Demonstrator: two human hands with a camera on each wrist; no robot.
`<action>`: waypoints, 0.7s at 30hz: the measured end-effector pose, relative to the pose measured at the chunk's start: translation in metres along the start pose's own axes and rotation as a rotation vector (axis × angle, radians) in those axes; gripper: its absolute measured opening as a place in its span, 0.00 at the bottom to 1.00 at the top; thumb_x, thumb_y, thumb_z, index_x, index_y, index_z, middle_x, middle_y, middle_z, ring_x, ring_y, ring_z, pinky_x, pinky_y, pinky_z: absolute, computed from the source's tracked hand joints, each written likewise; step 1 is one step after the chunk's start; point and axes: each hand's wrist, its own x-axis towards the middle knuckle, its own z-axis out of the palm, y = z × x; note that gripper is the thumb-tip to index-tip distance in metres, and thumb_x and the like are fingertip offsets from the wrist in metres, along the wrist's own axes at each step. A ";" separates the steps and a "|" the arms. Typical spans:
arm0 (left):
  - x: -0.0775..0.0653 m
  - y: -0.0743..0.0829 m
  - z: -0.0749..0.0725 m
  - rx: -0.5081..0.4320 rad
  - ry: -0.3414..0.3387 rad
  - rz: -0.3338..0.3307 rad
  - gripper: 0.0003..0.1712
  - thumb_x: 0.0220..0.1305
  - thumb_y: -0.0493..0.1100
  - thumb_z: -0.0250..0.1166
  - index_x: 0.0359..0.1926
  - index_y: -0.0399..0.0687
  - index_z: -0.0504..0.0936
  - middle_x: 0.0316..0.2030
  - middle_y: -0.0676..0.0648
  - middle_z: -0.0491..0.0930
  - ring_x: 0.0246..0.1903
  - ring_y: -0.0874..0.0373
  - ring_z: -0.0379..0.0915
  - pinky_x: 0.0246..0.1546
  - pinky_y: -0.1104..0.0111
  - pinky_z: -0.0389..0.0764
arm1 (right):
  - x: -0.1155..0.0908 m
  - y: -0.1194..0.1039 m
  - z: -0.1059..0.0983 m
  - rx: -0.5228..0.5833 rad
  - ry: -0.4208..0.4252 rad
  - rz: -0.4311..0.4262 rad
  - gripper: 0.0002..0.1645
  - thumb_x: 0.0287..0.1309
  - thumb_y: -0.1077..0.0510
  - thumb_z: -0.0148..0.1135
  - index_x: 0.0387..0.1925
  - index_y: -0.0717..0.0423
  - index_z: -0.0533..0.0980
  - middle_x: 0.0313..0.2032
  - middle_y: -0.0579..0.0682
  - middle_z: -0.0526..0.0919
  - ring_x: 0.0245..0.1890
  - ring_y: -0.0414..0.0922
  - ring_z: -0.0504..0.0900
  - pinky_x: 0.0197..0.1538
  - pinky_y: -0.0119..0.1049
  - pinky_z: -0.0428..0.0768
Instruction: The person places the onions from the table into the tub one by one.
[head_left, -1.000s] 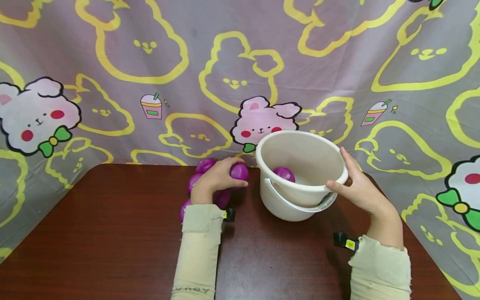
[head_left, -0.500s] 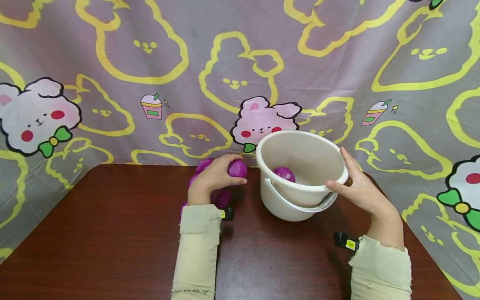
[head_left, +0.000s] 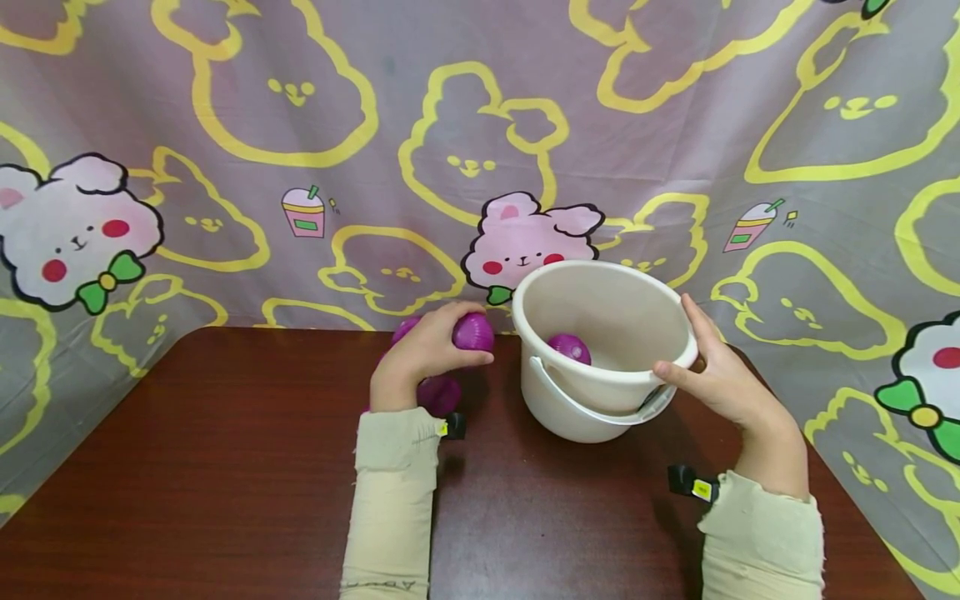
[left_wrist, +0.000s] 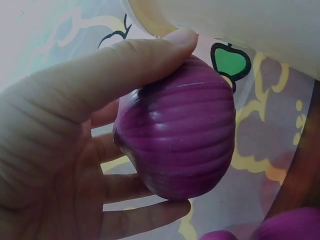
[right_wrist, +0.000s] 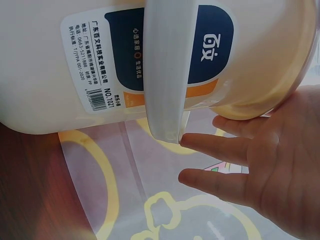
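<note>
My left hand (head_left: 423,350) holds a purple onion (left_wrist: 185,130), its thumb over one side and its fingers round the other. In the head view this onion is raised just left of a white bucket (head_left: 570,412). My right hand (head_left: 723,379) grips the bucket's rim at the right, with the thumb on the near part and other fingers stretched along the outside wall. Another purple onion (head_left: 568,348) lies inside the bucket. More purple onions (head_left: 438,395) lie on the table beneath and behind my left hand, partly hidden by it.
The bucket's white carrying handle (head_left: 592,408) hangs down at its front; a printed label (right_wrist: 95,65) shows in the right wrist view. A patterned cloth (head_left: 390,192) hangs behind the dark brown table (head_left: 225,467). Each wrist wears a small black camera mount (head_left: 455,427).
My left hand has drifted slightly left and up with the onion in it, covering more of the onions behind. My right hand and the bucket have stayed put.
</note>
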 end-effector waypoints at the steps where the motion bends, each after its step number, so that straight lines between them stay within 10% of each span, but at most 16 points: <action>1: 0.000 0.001 -0.001 0.002 0.001 0.004 0.45 0.53 0.54 0.75 0.69 0.51 0.68 0.65 0.46 0.72 0.62 0.47 0.70 0.59 0.49 0.78 | 0.000 0.000 0.000 0.000 -0.001 0.000 0.63 0.61 0.46 0.64 0.79 0.45 0.29 0.78 0.63 0.33 0.71 0.70 0.49 0.64 0.76 0.57; 21: -0.010 0.013 -0.014 -0.013 0.052 0.068 0.42 0.53 0.53 0.76 0.67 0.48 0.71 0.58 0.45 0.76 0.58 0.47 0.72 0.58 0.52 0.79 | 0.000 0.001 0.000 -0.008 -0.004 0.000 0.63 0.60 0.47 0.63 0.79 0.46 0.29 0.78 0.63 0.33 0.71 0.70 0.49 0.63 0.77 0.58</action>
